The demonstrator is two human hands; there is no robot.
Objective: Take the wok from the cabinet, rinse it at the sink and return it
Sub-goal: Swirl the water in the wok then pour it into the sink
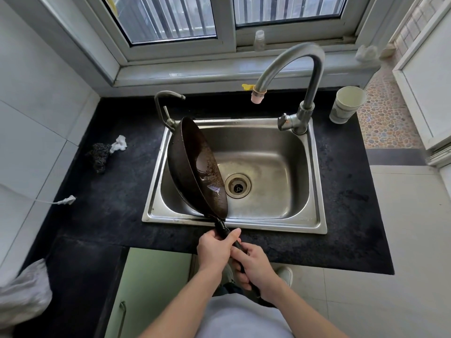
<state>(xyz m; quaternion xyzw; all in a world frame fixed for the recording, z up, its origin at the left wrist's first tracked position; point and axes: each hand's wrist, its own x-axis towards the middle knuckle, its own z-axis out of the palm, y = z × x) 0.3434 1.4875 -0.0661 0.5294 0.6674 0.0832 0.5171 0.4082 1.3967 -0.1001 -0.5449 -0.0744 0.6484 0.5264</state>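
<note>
A dark, worn wok [195, 164] is tipped steeply on its side over the left part of the steel sink [314, 215], its inside facing right toward the drain [237, 186]. A little water pools low in the wok. Its black handle runs down toward me over the sink's front rim. My left hand [216, 247] grips the handle near the wok. My right hand [253, 264] holds the handle's end just behind it. The tall curved faucet [307, 76] stands at the sink's back right, its spout above the basin with no water running.
A small second tap [163, 106] rises at the sink's back left, close to the wok's rim. A paper cup [346, 104] stands at the back right. A dark scourer [100, 154] and crumpled tissue [119, 143] lie on the black counter [109, 203]. A green cabinet door [146, 289] is below.
</note>
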